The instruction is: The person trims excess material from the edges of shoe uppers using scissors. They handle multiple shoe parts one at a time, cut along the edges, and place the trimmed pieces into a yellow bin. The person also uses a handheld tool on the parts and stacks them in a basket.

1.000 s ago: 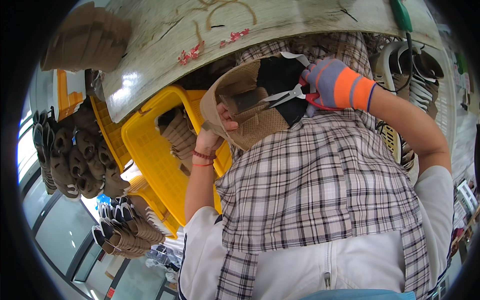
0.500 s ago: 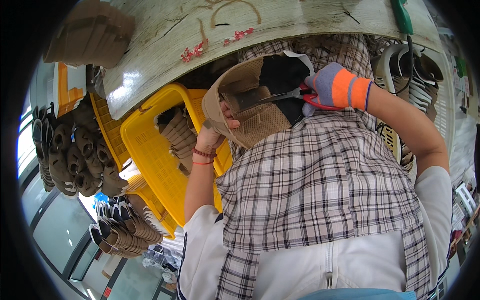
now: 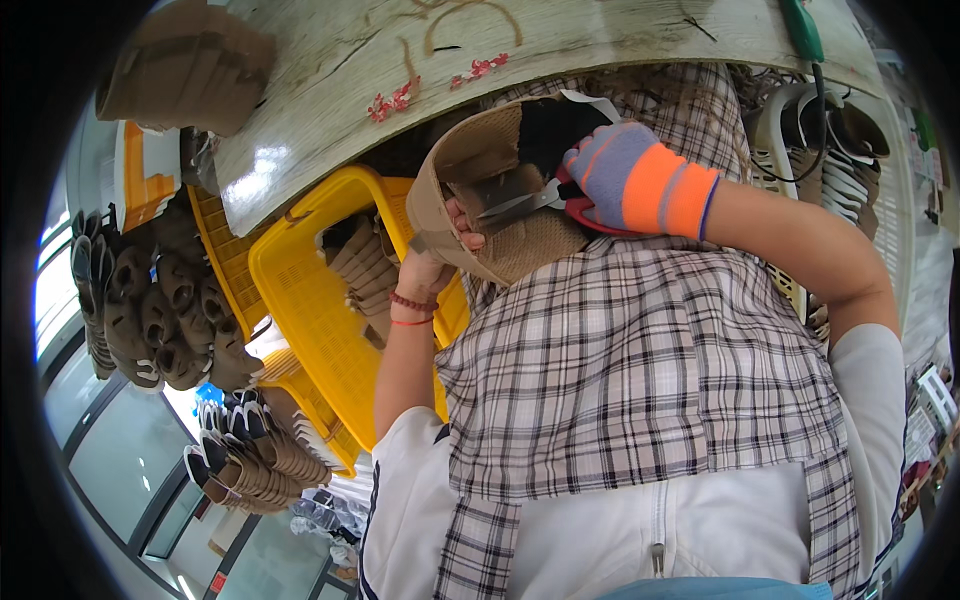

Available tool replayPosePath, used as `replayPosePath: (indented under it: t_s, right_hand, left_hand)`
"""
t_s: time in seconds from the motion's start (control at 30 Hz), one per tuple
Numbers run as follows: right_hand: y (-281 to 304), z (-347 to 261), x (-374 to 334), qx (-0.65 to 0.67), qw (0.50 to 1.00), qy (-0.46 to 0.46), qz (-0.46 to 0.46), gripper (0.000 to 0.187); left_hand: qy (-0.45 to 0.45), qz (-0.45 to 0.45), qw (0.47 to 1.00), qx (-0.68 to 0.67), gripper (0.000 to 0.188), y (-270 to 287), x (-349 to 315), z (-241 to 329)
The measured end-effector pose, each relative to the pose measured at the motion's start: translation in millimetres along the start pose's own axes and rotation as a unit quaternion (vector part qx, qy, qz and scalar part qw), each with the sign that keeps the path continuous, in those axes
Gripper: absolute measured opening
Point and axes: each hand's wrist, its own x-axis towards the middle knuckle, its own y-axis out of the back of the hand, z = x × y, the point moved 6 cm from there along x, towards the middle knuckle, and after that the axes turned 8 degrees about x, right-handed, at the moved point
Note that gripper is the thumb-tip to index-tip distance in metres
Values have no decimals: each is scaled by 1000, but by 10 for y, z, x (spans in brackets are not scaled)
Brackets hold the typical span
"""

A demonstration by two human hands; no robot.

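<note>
The curved brown textured shoe piece with black lining (image 3: 545, 245) is held above the lap of the person, between the bench edge and the checked apron (image 3: 600, 370), just beside the yellow basket. The bare left hand (image 3: 432, 264) grips its left wall, with the fingers (image 3: 466, 226) bent inside the piece. The right hand, in a grey and orange knitted glove (image 3: 628, 182), has its fingers closed around the red handles of the metal scissors (image 3: 545, 197). The blades lie inside the hollow of the piece; how far they are apart, I cannot tell.

To the left, the yellow plastic basket (image 3: 262, 262) stands tilted and contains a stack of brown pieces (image 3: 360, 268). The pale wood-patterned bench (image 3: 330, 100) carries another brown stack (image 3: 190, 80) at its left end and a green-handled tool (image 3: 800, 32) at its right.
</note>
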Motion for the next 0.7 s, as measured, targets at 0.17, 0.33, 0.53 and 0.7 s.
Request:
replayPosePath:
  t_s: [0.17,0.33,0.53,0.7]
  right_hand:
    - [38,-136,31,-31,1000,1,6,32]
    - [-44,-128,34,-48,998,3,47,22]
    - [78,-25,-81,43,997,-43,48,30]
    - [-93,375,-253,230,965,-116,50,44]
  left_hand:
    - [7,28,999,-26,50,180,41,-140]
    - [14,39,999,-35,49,188,58,-156]
    - [-1,23,998,55,60,312,81,-232]
    - [-48,105,993,-16,56,265,51,-94]
